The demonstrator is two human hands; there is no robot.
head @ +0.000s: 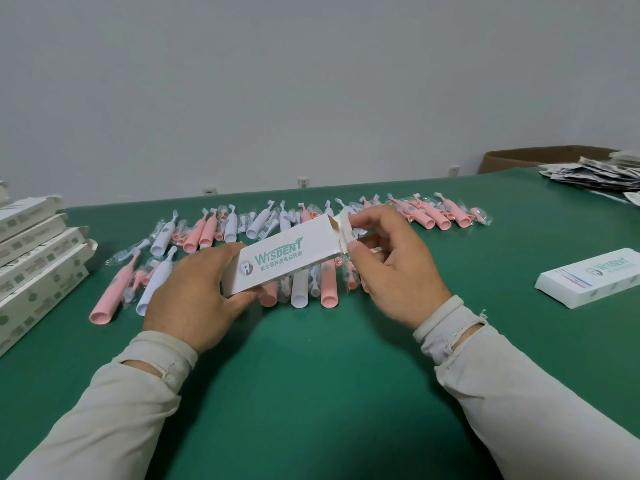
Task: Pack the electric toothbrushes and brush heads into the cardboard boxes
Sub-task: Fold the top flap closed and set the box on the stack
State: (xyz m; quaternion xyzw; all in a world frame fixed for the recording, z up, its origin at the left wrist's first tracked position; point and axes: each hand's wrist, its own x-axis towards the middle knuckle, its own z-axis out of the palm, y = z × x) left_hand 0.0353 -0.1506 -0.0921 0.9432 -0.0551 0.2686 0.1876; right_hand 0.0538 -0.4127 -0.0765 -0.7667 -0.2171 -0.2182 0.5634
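Note:
A white cardboard box (287,258) with green lettering is held tilted above the green table (311,375). My left hand (197,292) grips its near lower end. My right hand (391,261) pinches the flaps at its far open end. Behind and under the box lie several pink toothbrushes (107,299) and white toothbrushes (157,278) in loose rows. Small bagged brush heads (481,214) are scattered among them.
A stack of white boxes (31,258) stands at the left table edge. Another white box (588,277) lies flat at the right. A heap of printed leaflets (595,174) sits at the back right, before a brown carton (540,159).

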